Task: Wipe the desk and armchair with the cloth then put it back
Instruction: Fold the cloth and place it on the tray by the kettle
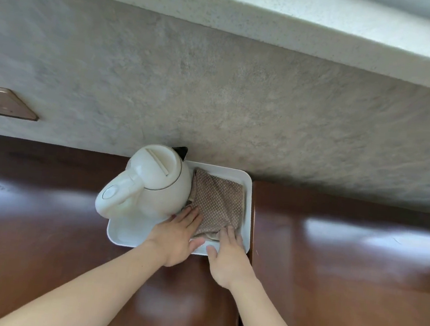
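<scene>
Lower centre, place: both hands meet at the near end of the tray [250, 193], which sits on the desk [43, 224] against the wall [215, 96].
Cloth [217, 203]: folded, checked, lying in the right half of the tray, touching the kettle [151, 180].
Left hand [176, 238]: fingers straight and close together, flat on the cloth's near left corner; thumb on the tray floor.
Right hand [228, 257]: fingers loosely spread, tips on the cloth's near edge, not curled round it.
Why: looks like flattening or gathering the cloth; pickup or put-back, cannot tell.
Obstacle: kettle crowds the cloth's left side; tray rim hems in the right.
Around: socket [5, 103] at left on the wall; ledge [329, 23] at top.
</scene>
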`<state>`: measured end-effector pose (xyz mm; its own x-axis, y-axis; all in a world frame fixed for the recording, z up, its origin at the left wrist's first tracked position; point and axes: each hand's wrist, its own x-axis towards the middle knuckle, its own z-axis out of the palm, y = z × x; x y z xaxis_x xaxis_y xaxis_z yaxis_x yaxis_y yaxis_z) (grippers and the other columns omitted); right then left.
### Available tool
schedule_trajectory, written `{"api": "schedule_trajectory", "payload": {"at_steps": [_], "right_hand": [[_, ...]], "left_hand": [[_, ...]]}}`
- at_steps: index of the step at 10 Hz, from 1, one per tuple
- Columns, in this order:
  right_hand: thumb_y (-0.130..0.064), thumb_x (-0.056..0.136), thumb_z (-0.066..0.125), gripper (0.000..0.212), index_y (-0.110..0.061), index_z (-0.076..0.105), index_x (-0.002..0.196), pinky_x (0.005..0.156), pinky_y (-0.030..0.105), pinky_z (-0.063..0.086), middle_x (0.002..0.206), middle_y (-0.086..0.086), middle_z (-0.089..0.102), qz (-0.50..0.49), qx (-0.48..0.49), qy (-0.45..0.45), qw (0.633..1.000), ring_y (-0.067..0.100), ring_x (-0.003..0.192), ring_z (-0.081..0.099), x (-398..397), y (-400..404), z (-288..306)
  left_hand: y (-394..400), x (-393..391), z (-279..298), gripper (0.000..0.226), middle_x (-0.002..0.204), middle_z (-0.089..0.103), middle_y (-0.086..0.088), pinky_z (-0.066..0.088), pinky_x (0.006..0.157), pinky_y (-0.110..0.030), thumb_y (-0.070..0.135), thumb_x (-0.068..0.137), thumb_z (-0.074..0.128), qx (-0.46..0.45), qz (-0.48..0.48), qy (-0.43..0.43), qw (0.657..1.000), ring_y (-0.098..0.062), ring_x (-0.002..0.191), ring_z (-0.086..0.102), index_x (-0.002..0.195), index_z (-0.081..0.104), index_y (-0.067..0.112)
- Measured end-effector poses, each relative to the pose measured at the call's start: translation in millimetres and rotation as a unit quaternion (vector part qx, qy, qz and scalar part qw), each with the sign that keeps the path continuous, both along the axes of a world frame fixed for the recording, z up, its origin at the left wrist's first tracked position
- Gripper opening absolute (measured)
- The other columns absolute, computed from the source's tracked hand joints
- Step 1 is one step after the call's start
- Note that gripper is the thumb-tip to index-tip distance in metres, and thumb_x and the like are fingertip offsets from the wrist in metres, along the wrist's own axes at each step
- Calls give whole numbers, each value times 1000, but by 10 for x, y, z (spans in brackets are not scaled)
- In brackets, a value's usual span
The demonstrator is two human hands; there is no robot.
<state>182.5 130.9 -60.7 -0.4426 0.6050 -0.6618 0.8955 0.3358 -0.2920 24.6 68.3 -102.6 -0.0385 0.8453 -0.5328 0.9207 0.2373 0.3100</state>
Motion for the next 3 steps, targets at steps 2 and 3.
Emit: {"api": "schedule_trajectory", "payload": {"at_steps": [2,3], "right_hand": [[-42,105,35,64,-15,12,158,122,31,6,167,1,5,-44,39,106,993,16,153,-3,223,-238,480],[-47,104,35,68,-15,11,158,122,33,7,167,2,5,-58,73,108,990,15,153,-4,315,-249,817]], "left_hand": [[-275,-45,561,71,168,-3,3,9,122,-33,59,102,18,-3,55,-72,996,-14,154,-6,160,5,21],[-395,-32,973,73,168,-3,2,7,122,-32,60,102,19,45,73,-73,994,-17,154,-5,160,2,20]]}}
